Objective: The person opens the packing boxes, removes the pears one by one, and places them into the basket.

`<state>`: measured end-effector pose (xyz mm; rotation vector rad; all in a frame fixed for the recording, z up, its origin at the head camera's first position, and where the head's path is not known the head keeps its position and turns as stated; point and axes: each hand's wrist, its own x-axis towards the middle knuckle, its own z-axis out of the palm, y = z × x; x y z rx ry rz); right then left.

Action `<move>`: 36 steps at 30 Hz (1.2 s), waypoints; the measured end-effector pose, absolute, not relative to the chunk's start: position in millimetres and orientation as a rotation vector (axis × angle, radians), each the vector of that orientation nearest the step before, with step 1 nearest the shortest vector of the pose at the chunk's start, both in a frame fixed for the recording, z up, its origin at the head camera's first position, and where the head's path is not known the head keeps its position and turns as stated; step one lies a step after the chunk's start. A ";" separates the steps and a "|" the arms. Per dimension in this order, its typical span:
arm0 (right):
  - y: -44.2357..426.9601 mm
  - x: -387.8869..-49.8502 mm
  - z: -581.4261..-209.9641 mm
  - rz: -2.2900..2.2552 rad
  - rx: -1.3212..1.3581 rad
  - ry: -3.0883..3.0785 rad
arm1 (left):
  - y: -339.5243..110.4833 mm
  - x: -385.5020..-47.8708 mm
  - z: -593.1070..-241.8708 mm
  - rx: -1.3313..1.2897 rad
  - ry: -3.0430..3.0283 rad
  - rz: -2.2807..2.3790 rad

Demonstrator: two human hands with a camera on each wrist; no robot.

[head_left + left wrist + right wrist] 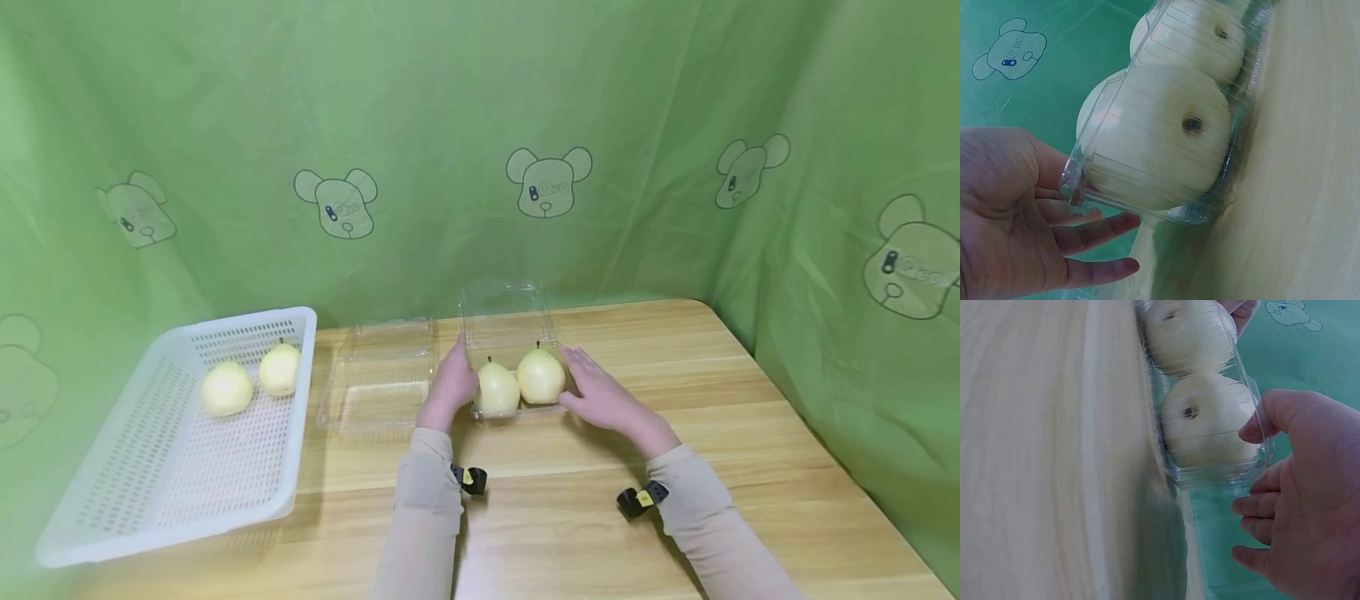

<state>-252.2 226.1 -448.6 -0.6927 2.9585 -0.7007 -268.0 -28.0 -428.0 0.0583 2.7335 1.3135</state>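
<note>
A clear plastic clamshell box (pixel 517 412) lies on the table with its lid (pixel 506 312) raised behind it. Two pale yellow pears, a left one (pixel 498 392) and a right one (pixel 541 377), sit side by side in its base. My left hand (pixel 452 382) holds the box at its left end, thumb at the rim and other fingers spread beside the wall. At the opposite end my right hand (pixel 606 400) grips the corner, with its thumb (pixel 1260 425) on the front edge and the fingers along the side. Both pears show through the clear wall in the wrist views.
A second clear plastic box (pixel 382 400) stands open just left of my left hand. Farther left, a white perforated basket (pixel 168 525) holds two more pears (pixel 227 388). Green cloth (pixel 442 100) hangs behind the wooden table (pixel 555 517) and along both sides.
</note>
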 end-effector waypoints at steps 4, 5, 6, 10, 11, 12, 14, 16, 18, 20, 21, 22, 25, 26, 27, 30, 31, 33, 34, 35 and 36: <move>225.7 -251.3 -447.0 -0.686 -0.695 2.960 | -27.5 -267.7 -426.2 0.041 2.717 1.293; 225.8 -251.2 -446.9 -0.685 -0.695 2.960 | -27.4 -267.7 -425.8 0.036 2.715 1.287; 225.7 -251.0 -446.9 -0.684 -0.696 2.960 | -27.3 -267.5 -425.5 0.031 2.713 1.284; 225.9 -250.7 -446.8 -0.674 -0.696 2.965 | -27.3 -266.9 -424.4 0.029 2.724 1.268; 225.8 -250.5 -446.8 -0.672 -0.695 2.965 | -27.3 -266.8 -424.3 0.030 2.728 1.264; 225.9 -250.5 -446.8 -0.671 -0.696 2.966 | -27.4 -266.7 -424.3 0.031 2.728 1.261; 226.1 -250.6 -446.8 -0.669 -0.696 2.967 | -27.7 -266.7 -424.4 0.035 2.735 1.247; 225.9 -250.4 -446.6 -0.665 -0.700 2.969 | -28.0 -266.9 -424.2 0.037 2.730 1.243; 225.8 -250.2 -445.8 -0.658 -0.703 2.970 | -28.4 -267.4 -424.2 0.037 2.717 1.246; 225.5 -249.7 -444.8 -0.653 -0.707 2.971 | -28.7 -267.6 -424.1 0.036 2.707 1.245; 225.4 -249.6 -444.5 -0.653 -0.707 2.971 | -28.9 -267.7 -424.0 0.035 2.699 1.246; 225.3 -249.4 -444.3 -0.654 -0.707 2.970 | -29.0 -267.7 -424.0 0.036 2.697 1.248; 225.2 -249.2 -443.9 -0.660 -0.701 2.967 | -29.1 -267.5 -424.1 0.038 2.697 1.240; 225.3 -249.2 -443.9 -0.663 -0.697 2.965 | -29.1 -267.6 -424.2 0.038 2.696 1.238; 225.2 -249.1 -443.9 -0.664 -0.696 2.965 | -29.1 -267.6 -424.2 0.039 2.697 1.238; 225.4 -249.0 -444.5 -0.660 -0.697 2.969 | -29.4 -267.8 -424.4 0.039 2.695 1.241; 225.5 -249.2 -445.0 -0.661 -0.698 2.970 | -29.5 -267.8 -424.4 0.042 2.696 1.242; 225.8 -249.7 -446.1 -0.660 -0.701 2.974 | -30.1 -267.6 -424.7 0.049 2.697 1.240; 225.9 -250.1 -446.7 -0.660 -0.703 2.976 | -30.5 -267.4 -424.7 0.053 2.698 1.241; 226.0 -250.3 -447.3 -0.661 -0.705 2.978 | -30.9 -267.1 -424.7 0.058 2.698 1.241; 226.1 -250.6 -447.6 -0.661 -0.703 2.979 | -31.4 -266.7 -424.5 0.064 2.699 1.242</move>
